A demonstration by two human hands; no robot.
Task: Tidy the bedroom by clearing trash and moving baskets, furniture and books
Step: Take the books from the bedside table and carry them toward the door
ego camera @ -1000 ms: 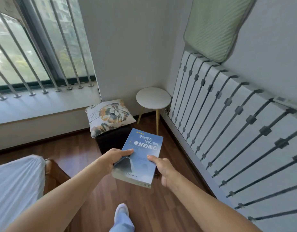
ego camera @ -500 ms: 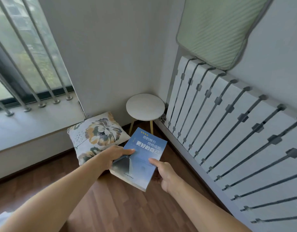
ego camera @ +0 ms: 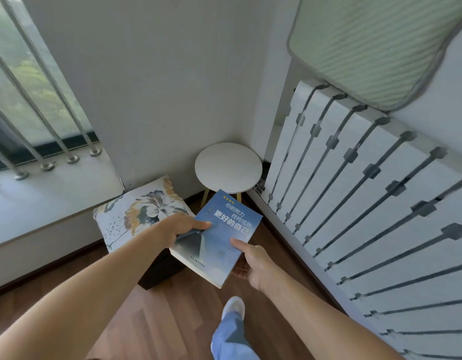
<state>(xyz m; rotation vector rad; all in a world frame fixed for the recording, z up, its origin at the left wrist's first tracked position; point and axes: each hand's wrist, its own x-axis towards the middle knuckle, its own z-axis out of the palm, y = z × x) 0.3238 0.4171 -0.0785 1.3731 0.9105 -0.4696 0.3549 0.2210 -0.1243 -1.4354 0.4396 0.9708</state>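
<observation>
Closer now to the round white wooden-legged side table [ego camera: 228, 167], the blue paperback book [ego camera: 219, 237] hangs just before it, left hand [ego camera: 180, 227] and right hand [ego camera: 253, 263] each pinching a cover edge under the thumb, other fingers hidden beneath, so these shallow grips might let it slip floorward.

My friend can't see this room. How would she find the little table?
Look at the corner where the wall meets the white slatted panel. The little table stands there. Unlike the flowery cushion beside it, it is round and plain white.
</observation>
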